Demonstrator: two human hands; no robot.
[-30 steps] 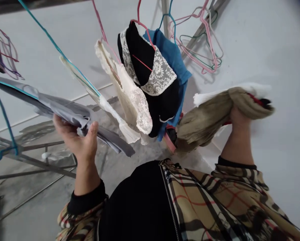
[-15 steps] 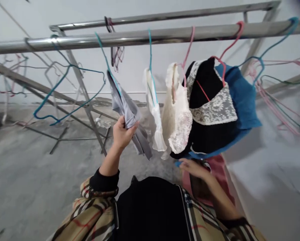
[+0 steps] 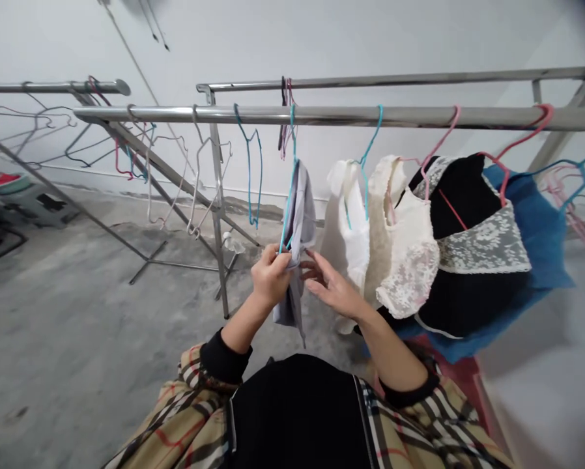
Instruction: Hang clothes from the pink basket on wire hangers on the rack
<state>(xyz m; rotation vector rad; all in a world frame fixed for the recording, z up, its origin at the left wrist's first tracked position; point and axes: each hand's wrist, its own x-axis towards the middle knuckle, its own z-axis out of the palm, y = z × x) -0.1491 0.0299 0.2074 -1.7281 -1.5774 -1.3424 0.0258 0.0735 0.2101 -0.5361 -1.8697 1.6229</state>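
A grey garment hangs from a light blue wire hanger on the metal rail. My left hand is closed around the garment's near edge and the lower corner of that hanger. On the garment's other side, my right hand is open, its fingers apart and the tips at the cloth; I cannot tell whether they touch it. Just right of this hangs a white garment on another light blue hanger. Beyond it is a cream lace-trimmed garment on a pink hanger.
A metal rail crosses in front of me. Farther right hang a black garment with white lace and a blue cloth. Bare hangers hang on the left. A rack leg stands on the concrete floor. A red container sits low at right.
My right hand has come up from low on the right to the grey garment. My left hand now grips its edge by the hanger. The view has turned left.
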